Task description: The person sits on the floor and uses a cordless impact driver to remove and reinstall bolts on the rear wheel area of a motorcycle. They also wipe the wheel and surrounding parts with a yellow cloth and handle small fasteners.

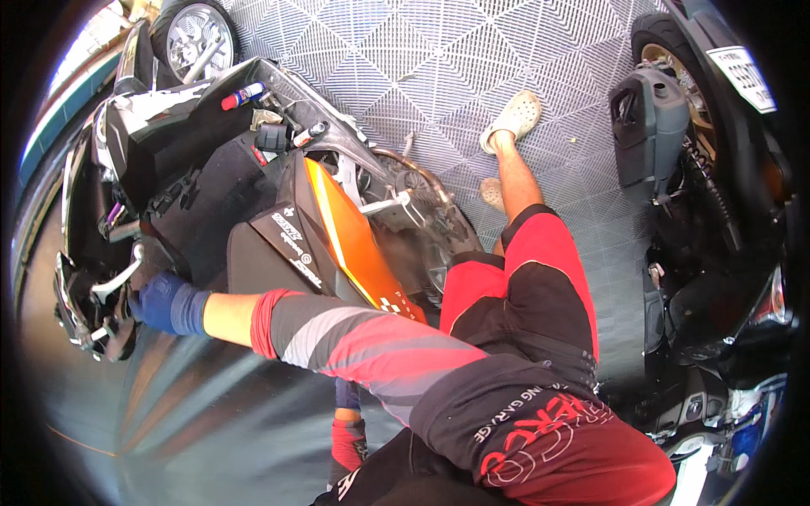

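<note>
My right hand (pixel 170 305), in a dark blue glove, reaches across to the left end of the scooter's handlebar. Its fingers curl round the dark handlebar grip, which they largely cover, just below a silver brake lever (pixel 121 277). A round dark part (pixel 121 339) sits beside the fingertips. My left hand (pixel 347 394), also gloved in blue, is low in the middle beneath my right forearm. That arm hides most of it, its fingers included. Between my arm and the floor lies the scooter's dark brown and orange body panel (pixel 342 232).
A spray can (pixel 243 96), a small bottle (pixel 310 134) and a dark box (pixel 272 137) rest on the scooter's black bodywork. A spoked wheel (pixel 199 42) is at the upper left. Another scooter (pixel 650 131) stands on the right. My clog (pixel 515 118) is on the patterned floor tiles (pixel 422 51).
</note>
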Tool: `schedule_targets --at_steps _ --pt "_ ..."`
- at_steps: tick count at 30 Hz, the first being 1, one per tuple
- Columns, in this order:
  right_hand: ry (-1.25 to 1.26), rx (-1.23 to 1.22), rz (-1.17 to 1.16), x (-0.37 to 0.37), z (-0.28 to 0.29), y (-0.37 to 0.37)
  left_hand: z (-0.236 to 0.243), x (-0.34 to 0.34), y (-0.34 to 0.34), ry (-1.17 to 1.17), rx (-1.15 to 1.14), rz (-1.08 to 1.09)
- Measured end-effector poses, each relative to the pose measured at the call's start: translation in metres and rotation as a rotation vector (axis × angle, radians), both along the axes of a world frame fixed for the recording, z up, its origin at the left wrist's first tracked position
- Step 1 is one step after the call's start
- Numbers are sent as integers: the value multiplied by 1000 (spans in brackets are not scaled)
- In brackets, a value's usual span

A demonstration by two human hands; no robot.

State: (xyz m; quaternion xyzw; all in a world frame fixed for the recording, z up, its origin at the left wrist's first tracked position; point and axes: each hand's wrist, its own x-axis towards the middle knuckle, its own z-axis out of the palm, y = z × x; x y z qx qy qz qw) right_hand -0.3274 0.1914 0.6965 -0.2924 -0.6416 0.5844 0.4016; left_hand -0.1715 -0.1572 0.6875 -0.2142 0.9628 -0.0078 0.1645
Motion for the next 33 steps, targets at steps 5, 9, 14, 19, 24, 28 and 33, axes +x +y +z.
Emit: schedule_targets --at_steps 5,9,14,19,24,28,33 --pt "-44 126 146 22 -5 9 -6 -4 -12 -7 -25 -26" --pt "-139 224 199 33 0 18 -14 -6 -10 -11 -98 -39" --pt "-189 280 197 31 0 18 -21 -8 -9 -33 -383 -135" --pt "-369 313 213 16 1 10 -21 -7 -9 61 -390 -378" --pt "-407 580 130 47 14 14 -16 -5 2 156 -278 -505" --pt "-291 963 156 168 -59 -21 12 -20 -22 35 64 -626" --pt "-1384 409 779 501 -206 -130 77 -53 -146 -234 1118 -516"
